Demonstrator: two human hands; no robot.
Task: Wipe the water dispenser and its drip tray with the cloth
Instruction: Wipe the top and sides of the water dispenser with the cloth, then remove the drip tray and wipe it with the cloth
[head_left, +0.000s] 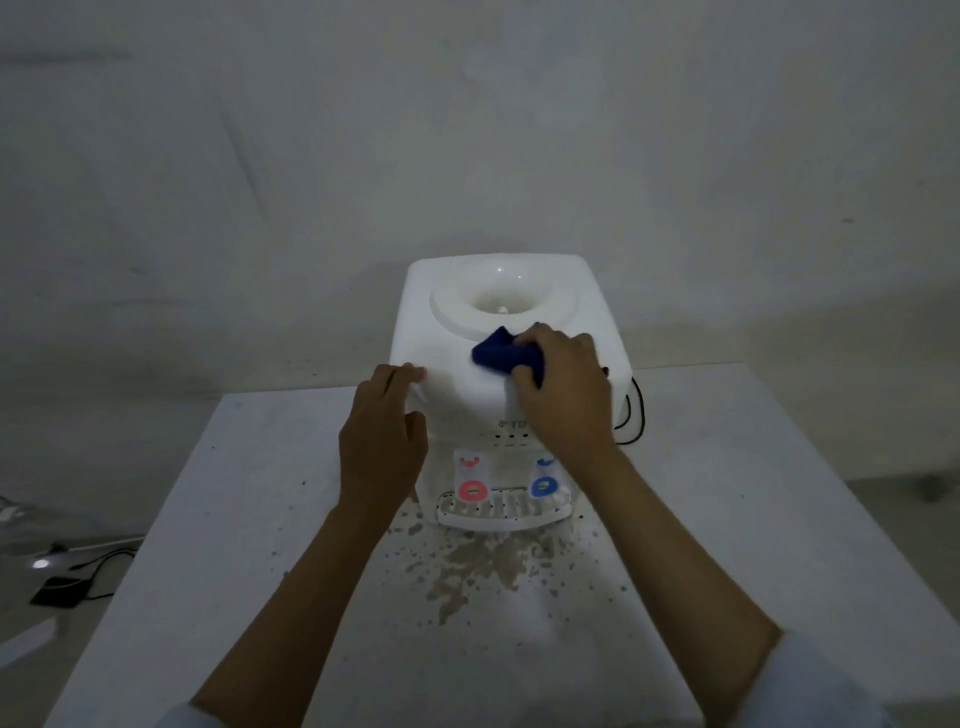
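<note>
A white tabletop water dispenser (457, 332) stands on a white table, its round bottle well on top. My right hand (563, 387) grips a bunched dark blue cloth (501, 356) and presses it on the dispenser's top near the front right edge. My left hand (384, 436) rests on the dispenser's front left corner, fingers on the top edge and thumb on the front. Below are a red tap (471, 488) and a blue tap (544, 486) over the white slotted drip tray (501, 512).
The white table (234, 519) carries brown stains and specks (478, 566) in front of the drip tray. A black cord (631, 415) hangs by the dispenser's right side. On the floor at the left lie a dark device and cables (62, 587). A plain wall stands behind.
</note>
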